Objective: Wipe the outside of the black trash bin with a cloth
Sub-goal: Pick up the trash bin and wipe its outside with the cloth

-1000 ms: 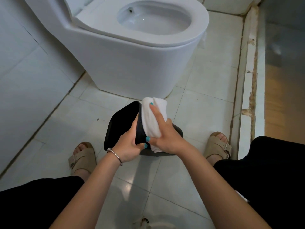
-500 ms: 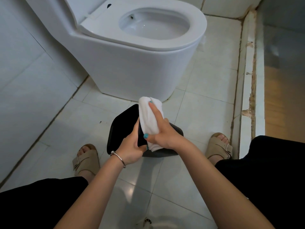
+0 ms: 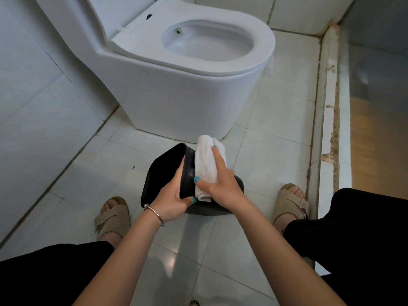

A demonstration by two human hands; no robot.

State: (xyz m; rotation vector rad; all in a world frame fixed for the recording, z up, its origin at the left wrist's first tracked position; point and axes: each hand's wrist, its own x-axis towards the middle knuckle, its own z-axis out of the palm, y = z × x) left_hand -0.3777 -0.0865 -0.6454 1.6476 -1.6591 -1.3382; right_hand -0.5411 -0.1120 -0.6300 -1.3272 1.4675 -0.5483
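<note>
**Bin tipped and braced so the cloth can reach its side**

Nearest the camera, two bare forearms reach forward from black-clad knees, the person apparently crouching or seated low over the floor [image 3: 265, 120]. The left hand [image 3: 171, 200], a thin bracelet [image 3: 153, 213] at its wrist, grips the black trash bin [image 3: 164, 171] at its near rim, thumb wrapped over the edge and fingers hidden behind the wall. This grip looks to be what keeps the bin leaning: it is tilted over to the left, its open mouth facing left and its side wall turned up toward the person, with its base still on or close to the tiles, though the contact is hidden. Tipping it this way presents the outer wall as a nearly flat surface to press on.

The right hand [image 3: 220, 184] presses a folded white cloth [image 3: 207, 164] against that upturned outer wall, fingers stretched along the cloth and thumb pinching its near end, so the pad stays bunched under the palm. The cloth spans much of the wall's length, its far end past the far rim. By my reading the wiping is under way on this face, and other faces likely remain.

A tan sandal [image 3: 112, 215] sits to either side of the bin. Beyond it stands the white toilet [image 3: 183, 96], seat down and lid up, and at the right a worn threshold [image 3: 329, 120] runs away.
</note>
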